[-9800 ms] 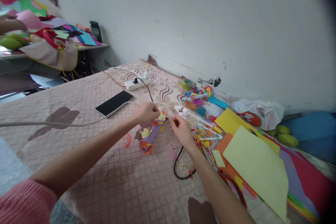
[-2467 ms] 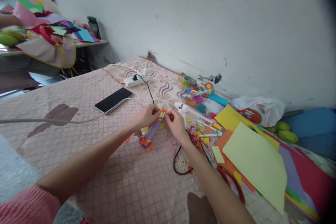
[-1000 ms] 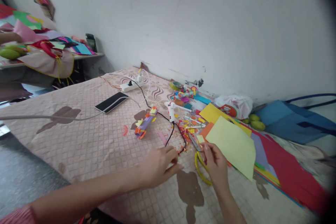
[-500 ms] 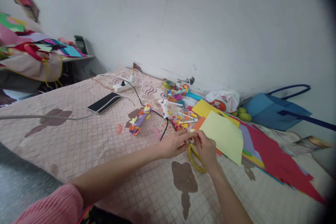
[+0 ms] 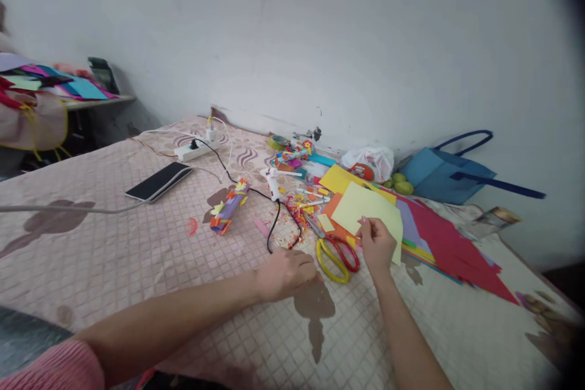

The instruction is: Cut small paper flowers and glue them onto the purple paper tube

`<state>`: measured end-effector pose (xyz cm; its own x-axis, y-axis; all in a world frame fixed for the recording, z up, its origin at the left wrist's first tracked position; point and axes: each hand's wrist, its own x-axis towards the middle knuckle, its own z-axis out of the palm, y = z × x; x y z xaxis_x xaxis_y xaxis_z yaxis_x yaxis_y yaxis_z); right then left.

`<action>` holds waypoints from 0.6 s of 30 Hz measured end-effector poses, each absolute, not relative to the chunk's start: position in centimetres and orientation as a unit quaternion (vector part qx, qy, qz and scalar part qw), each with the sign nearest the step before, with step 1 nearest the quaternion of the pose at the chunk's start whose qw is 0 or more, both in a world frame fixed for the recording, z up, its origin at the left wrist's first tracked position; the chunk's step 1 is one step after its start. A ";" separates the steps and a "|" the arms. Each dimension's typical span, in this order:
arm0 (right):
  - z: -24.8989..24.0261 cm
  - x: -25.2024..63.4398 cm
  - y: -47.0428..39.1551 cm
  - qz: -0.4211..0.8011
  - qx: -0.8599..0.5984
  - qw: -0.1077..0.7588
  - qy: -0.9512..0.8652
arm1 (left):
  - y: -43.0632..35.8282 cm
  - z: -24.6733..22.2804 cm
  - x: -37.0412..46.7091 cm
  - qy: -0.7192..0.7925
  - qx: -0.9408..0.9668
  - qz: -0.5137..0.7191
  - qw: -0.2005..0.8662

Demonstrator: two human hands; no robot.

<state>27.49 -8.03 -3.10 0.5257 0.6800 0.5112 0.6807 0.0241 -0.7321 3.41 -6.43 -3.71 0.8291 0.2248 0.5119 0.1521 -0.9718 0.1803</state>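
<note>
My left hand [image 5: 287,274] rests low over the tablecloth with its fingers curled in; whatever they hold, if anything, is hidden. Over the corner of a pale yellow sheet of paper [image 5: 365,207], my right hand [image 5: 378,247] is closed in a pinch, and its contents are too small to make out. Between the two hands lie scissors [image 5: 333,263] with one yellow and one red handle, touched by neither. A white glue gun [image 5: 273,186] stands beyond my left hand, its black cord looping near the fingers. To its left lies a purple paper roll [image 5: 231,210] trimmed with orange and yellow shapes.
Paper scraps [image 5: 292,216] are scattered by the glue gun. Red paper [image 5: 457,244] and other coloured sheets spread to the right. A blue bag [image 5: 448,177] leans by the wall. On the left are a black phone-like slab [image 5: 158,183] and a white power strip [image 5: 196,149].
My hands were together over the scissors and have come apart: the left moved down and left, the right towards the pale yellow paper. The scissors now show fully. The view has shifted right.
</note>
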 end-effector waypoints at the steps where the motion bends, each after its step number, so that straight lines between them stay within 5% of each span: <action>1: -3.1 27.5 -8.1 -0.010 -0.700 0.508 -0.501 | -6.5 -3.5 3.3 0.098 0.955 0.271 0.078; 9: -3.1 31.0 -8.2 -0.002 -0.732 0.381 -0.565 | -6.6 -3.1 3.3 0.114 0.969 0.194 0.104; 18: -3.2 30.9 -9.3 0.156 -0.687 0.244 -0.666 | -6.2 -4.3 3.7 0.141 0.968 0.151 0.142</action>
